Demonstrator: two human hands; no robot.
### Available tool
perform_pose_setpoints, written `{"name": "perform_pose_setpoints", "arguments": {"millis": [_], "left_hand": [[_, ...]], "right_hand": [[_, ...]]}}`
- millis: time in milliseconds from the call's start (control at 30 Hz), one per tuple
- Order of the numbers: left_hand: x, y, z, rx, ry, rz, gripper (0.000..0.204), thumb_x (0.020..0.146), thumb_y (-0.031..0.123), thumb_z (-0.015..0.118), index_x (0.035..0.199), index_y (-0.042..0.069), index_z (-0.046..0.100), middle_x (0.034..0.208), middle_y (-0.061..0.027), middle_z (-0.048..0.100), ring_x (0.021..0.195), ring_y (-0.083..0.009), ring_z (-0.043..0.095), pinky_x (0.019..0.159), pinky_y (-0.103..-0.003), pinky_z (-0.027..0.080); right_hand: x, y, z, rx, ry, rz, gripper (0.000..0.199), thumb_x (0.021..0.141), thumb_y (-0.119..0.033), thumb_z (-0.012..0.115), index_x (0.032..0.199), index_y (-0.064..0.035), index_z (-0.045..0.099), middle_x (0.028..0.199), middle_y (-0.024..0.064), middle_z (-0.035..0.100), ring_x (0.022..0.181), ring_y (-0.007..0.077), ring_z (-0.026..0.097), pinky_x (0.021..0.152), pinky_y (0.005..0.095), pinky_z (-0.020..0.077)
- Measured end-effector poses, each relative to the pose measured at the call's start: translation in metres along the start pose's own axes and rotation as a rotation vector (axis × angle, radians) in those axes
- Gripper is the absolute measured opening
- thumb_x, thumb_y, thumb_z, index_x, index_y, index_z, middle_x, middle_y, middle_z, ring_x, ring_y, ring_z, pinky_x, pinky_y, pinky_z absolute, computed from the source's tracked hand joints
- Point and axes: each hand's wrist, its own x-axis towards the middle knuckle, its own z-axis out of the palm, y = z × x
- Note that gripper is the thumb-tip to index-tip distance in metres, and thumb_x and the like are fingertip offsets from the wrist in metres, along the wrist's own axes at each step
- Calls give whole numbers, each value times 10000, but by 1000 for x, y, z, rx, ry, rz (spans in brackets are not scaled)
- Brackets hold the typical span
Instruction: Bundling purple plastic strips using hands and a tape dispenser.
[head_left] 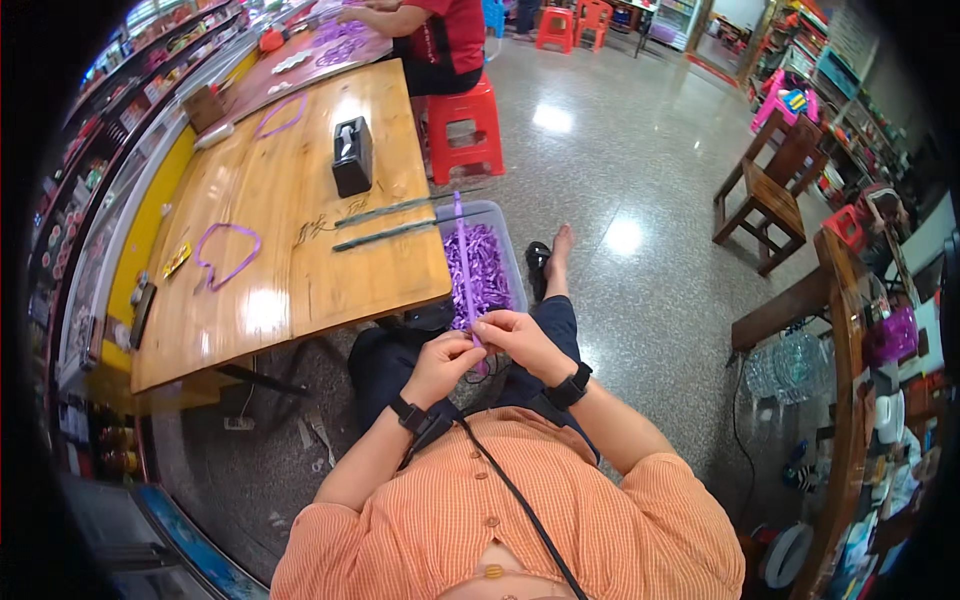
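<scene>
**My left hand [447, 366] and right hand [517, 340] pinch one purple strip [465, 262]**

The worktop [290, 180] is the biggest thing about me, spreading ahead and to the left of my left hand. Past its far end, well ahead of both hands, a person in a red top [440, 40] sits on a red stool [466, 135]. A wooden chair [772, 195] stands on the floor, well off to the right of my right hand and farther ahead. Just beyond my fingers is a clear tub [515, 272], beside the worktop's corner, filled with shiny purple shreds [490, 262].

On the worktop, ahead and to the left of my hands, stands a black dispenser [352, 160]. Nearer to me lie two dark rods [385, 222], side by side, pointing toward the tub.

My hands are close together above my lap, finger and thumb of each closed on the strip near its near end; from there it runs straight away from me, over the tub. Well left of my left hand a purple loop [256, 242] lies on the wood, with a small yellow packet [177, 260] beyond it, farther left.
</scene>
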Motion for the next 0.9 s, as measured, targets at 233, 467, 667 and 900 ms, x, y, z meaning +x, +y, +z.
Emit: {"name": "perform_pose_setpoints", "arguments": {"millis": [233, 467, 667, 900], "left_hand": [[-1, 4, -3, 11, -31, -26, 149, 885, 106, 707, 845, -37, 701, 822, -50, 626, 776, -125, 594, 694, -261, 457], [4, 5, 4, 17, -34, -120, 181, 882, 139, 721, 843, -36, 700, 785, -46, 619, 729, -122, 580, 662, -266, 454], [5, 8, 6, -40, -44, -177, 201, 881, 163, 729, 834, -31, 704, 775, -44, 624, 730, -118, 579, 657, -273, 455], [4, 23, 2, 31, -43, -120, 180, 874, 143, 725, 830, -30, 707, 765, -53, 626, 716, -136, 579, 653, -278, 452]], "right_hand": [[54, -20, -1, 96, 152, -98, 210, 928, -232, 679, 956, -25, 702, 781, -28, 633, 638, 55, 534, 590, 211, 436], [116, -63, -5, -139, 338, -264, 206, 886, -205, 715, 940, -6, 705, 780, -2, 663, 647, 75, 593, 557, 239, 487], [123, -63, -3, -146, 398, -272, 228, 892, -215, 714, 973, -3, 695, 794, 28, 692, 632, 80, 609, 544, 245, 500], [112, -65, -3, 1, 226, -137, 211, 919, -236, 692, 933, -26, 699, 762, 32, 695, 586, 78, 593, 526, 219, 459]]}}
